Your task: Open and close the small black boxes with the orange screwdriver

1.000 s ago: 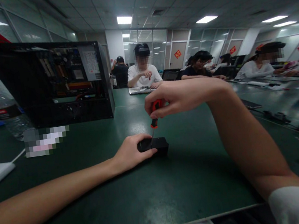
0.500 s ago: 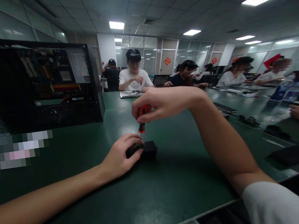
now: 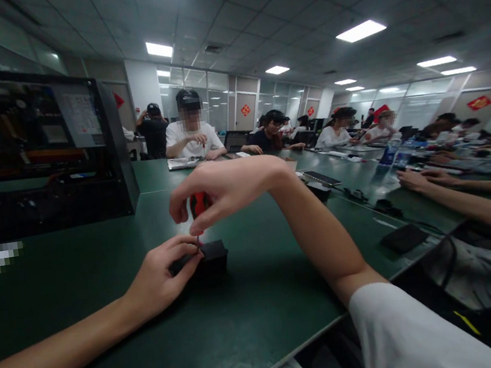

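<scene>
A screwdriver [image 3: 199, 204] with a red and black handle stands nearly upright in my right hand [image 3: 228, 187], which is closed around the handle from above, wrist bent. Its thin shaft points down at a small black box [image 3: 214, 254] on the green table. My left hand [image 3: 162, 275] is closed around the left part of that box, thumb and fingertips meeting beside the shaft. Those fingers hide the screwdriver's tip and much of the box's left side.
An open black computer case [image 3: 115, 147] stands at the left on the green table [image 3: 195, 343]. Across the table a person in white [image 3: 184, 139] works. At the right are a black flat object [image 3: 403, 238], another person's hands [image 3: 423, 179] and plastic bottles [image 3: 390, 153].
My view has turned to the right, so things sit further left in it. My right hand is lower, nearer my left fingertips, still holding the screwdriver. My left hand keeps its grip.
</scene>
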`<state>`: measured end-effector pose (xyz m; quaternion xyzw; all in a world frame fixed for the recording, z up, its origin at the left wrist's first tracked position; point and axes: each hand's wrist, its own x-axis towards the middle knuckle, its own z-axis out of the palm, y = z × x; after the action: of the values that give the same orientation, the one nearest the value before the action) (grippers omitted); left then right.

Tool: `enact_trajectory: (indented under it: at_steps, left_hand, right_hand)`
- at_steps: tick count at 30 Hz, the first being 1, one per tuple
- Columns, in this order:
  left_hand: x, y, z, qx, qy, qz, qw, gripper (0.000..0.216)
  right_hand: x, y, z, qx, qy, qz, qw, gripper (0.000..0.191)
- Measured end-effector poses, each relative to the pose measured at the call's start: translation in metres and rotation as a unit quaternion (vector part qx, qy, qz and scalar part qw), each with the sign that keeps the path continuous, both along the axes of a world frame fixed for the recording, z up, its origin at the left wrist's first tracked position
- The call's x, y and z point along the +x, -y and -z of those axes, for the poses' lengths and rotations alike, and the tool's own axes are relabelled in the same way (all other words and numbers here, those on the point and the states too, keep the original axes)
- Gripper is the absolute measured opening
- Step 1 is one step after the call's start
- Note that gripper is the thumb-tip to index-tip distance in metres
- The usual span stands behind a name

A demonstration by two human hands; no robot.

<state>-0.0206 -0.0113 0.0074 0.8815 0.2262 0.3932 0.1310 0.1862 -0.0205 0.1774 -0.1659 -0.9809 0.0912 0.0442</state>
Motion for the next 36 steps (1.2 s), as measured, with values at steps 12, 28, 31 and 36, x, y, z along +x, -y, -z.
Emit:
enact_trajectory:
  at_steps: [12,28,31,36]
  left_hand:
    - [0.001,0.002,0.001,-0.026,-0.009,-0.011,1.000,0.016]
    - [0.003,0.003,0.003,-0.049,0.018,0.010,0.999,0.014]
    - [0.003,0.002,0.004,-0.052,0.017,0.010,0.998,0.016]
    - [0.002,0.001,0.004,-0.053,0.010,0.005,0.999,0.015]
  right_hand:
    - [-0.002,0.007,-0.001,0.098,-0.014,0.032,0.995,0.023]
    - [-0.003,0.009,0.000,0.109,-0.021,0.036,0.993,0.016]
    - [-0.002,0.011,-0.001,0.086,-0.017,-0.006,0.996,0.028]
    - [-0.003,0.013,0.000,0.114,-0.037,0.035,0.992,0.020]
